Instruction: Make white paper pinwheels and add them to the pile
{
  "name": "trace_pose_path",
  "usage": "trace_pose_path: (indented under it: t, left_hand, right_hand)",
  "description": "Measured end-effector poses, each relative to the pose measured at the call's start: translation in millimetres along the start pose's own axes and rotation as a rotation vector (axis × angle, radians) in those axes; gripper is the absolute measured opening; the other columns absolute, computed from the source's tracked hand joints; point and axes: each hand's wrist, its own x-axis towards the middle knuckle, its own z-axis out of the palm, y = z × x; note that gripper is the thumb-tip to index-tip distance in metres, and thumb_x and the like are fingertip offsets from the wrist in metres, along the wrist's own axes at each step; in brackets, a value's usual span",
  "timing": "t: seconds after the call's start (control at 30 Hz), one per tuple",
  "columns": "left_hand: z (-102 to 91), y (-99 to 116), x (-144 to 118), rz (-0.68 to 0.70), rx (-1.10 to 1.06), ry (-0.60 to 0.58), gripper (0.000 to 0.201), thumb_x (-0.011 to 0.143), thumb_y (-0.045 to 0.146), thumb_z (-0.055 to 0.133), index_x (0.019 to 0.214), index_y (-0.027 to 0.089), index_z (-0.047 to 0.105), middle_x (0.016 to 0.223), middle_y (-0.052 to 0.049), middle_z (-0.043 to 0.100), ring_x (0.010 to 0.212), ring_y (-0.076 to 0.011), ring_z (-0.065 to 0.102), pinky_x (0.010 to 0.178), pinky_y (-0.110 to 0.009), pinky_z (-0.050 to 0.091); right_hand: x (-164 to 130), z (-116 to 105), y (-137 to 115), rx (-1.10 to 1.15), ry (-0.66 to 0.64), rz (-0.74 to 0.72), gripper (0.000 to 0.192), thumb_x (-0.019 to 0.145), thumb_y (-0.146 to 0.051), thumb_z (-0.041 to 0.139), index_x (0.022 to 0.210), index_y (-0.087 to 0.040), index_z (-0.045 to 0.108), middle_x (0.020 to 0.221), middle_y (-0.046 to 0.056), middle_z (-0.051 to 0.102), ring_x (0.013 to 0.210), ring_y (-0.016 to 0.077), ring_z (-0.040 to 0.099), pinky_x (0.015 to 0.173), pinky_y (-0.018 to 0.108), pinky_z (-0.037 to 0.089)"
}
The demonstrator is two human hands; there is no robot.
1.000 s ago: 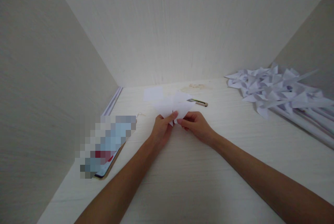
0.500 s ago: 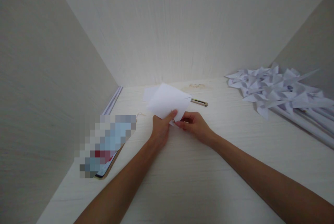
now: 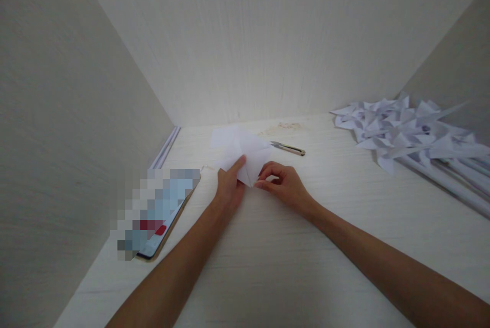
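Observation:
My left hand (image 3: 230, 181) is closed on a white square of paper (image 3: 252, 152), its thumb pressed flat on the upper face. The sheet is tilted, with one corner pointing towards me and crease or cut lines running in from its corners. Right beside that near corner is my right hand (image 3: 281, 181), its thumb and forefinger pinched together. Whatever the pinch holds, if anything, is too small to make out. Behind the held sheet another white paper (image 3: 222, 136) lies on the table, partly covered.
A utility knife (image 3: 289, 148) with its blade out lies beyond my right hand. Paper pinwheels (image 3: 406, 126) on rolled paper sticks are heaped at right. At left are a blurred phone (image 3: 163, 228) and paper tubes (image 3: 166, 147). Walls (image 3: 245, 52) enclose the table.
The paper has turned and shifted slightly left and down, so its creased face and the knife's blade now show. My left thumb moved left; my right fingers came off the sheet's corner.

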Motion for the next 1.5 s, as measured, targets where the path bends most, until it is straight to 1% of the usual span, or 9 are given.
trace_pose_path:
  t: [0.1,0.23,0.47,0.67,0.83,1.03,1.23,1.37,1.5]
  left_hand:
    - [-0.8,2,2,0.008,-0.039,0.012,0.027,0.061,0.007,0.063,0.087,0.015,0.062,0.088,-0.006,0.068,0.085,-0.0179,0.061,0.077,-0.029,0.048]
    - [-0.8,2,1,-0.02,-0.042,-0.043,0.029,0.06,0.007,0.063,0.088,0.013,0.062,0.09,-0.006,0.067,0.085,-0.0178,0.061,0.08,-0.03,0.048]
    - [1.0,-3,-6,-0.044,0.001,-0.17,0.033,0.058,0.008,0.066,0.09,0.013,0.062,0.085,-0.005,0.068,0.082,-0.0181,0.062,0.082,-0.033,0.047]
    - [-4.2,3,2,-0.063,0.021,-0.092,0.025,0.057,0.01,0.066,0.082,0.011,0.063,0.076,-0.006,0.068,0.076,-0.0198,0.062,0.076,-0.035,0.049]
    - [-7.9,4,8,0.046,0.07,-0.068,0.024,0.05,0.013,0.072,0.072,0.012,0.064,0.07,-0.004,0.067,0.066,-0.015,0.061,0.07,-0.03,0.048]
    - [-6.8,2,7,0.06,0.155,-0.048,0.023,0.045,0.019,0.075,0.063,0.011,0.063,0.061,-0.001,0.065,0.053,-0.0109,0.056,0.058,-0.025,0.044]
    - [-8.4,5,2,-0.028,0.316,-0.218,0.02,0.047,0.023,0.073,0.062,0.011,0.066,0.059,-0.002,0.065,0.052,-0.0118,0.056,0.056,-0.026,0.044]
    - [-8.7,8,2,-0.104,0.444,-0.304,0.022,0.046,0.019,0.073,0.065,0.011,0.067,0.06,-0.002,0.066,0.055,-0.0145,0.058,0.059,-0.028,0.045]
    - [-8.8,9,3,-0.134,0.448,-0.37,0.028,0.045,0.014,0.072,0.072,0.013,0.066,0.066,-0.003,0.068,0.059,-0.0149,0.06,0.062,-0.029,0.047]
  right_hand:
    - [-1,-1,1,0.065,0.025,-0.056,0.006,0.066,-0.018,0.058,0.067,-0.018,0.053,0.085,0.002,0.058,0.074,0.0122,0.056,0.057,0.023,0.046]
    - [0,-1,6,0.036,-0.032,-0.098,0.026,0.067,-0.01,0.049,0.088,-0.022,0.059,0.095,0.003,0.057,0.073,0.011,0.059,0.055,0.022,0.048]
    - [3,-3,8,-0.045,0.02,-0.063,0.016,0.061,-0.013,0.061,0.073,-0.02,0.069,0.077,0.003,0.067,0.07,0.015,0.061,0.061,0.027,0.051]
    - [3,-4,7,0.055,-0.079,-0.045,0.027,0.059,-0.006,0.057,0.076,-0.02,0.071,0.081,0.003,0.07,0.074,0.0162,0.063,0.07,0.031,0.051]
    - [5,-5,5,0.131,-0.021,0.052,0.014,0.053,-0.012,0.068,0.064,-0.02,0.072,0.07,0.002,0.07,0.064,0.0151,0.063,0.066,0.03,0.051]
    - [11,-8,9,0.192,0.058,0.09,0.004,0.055,-0.022,0.069,0.055,-0.018,0.068,0.055,-0.001,0.064,0.049,0.009,0.053,0.05,0.023,0.046]
    - [16,-15,19,0.287,0.221,0.07,0.012,0.058,-0.028,0.067,0.058,-0.017,0.062,0.057,-0.003,0.059,0.053,0.0081,0.052,0.053,0.022,0.044]
    - [17,-21,16,0.133,0.273,0.04,0.014,0.056,-0.027,0.066,0.053,-0.017,0.057,0.05,-0.004,0.052,0.047,0.0073,0.044,0.044,0.021,0.035]
    - [17,-23,11,0.001,0.238,0.017,0.011,0.056,-0.025,0.062,0.052,-0.016,0.056,0.047,-0.003,0.05,0.044,0.0074,0.04,0.04,0.02,0.03]
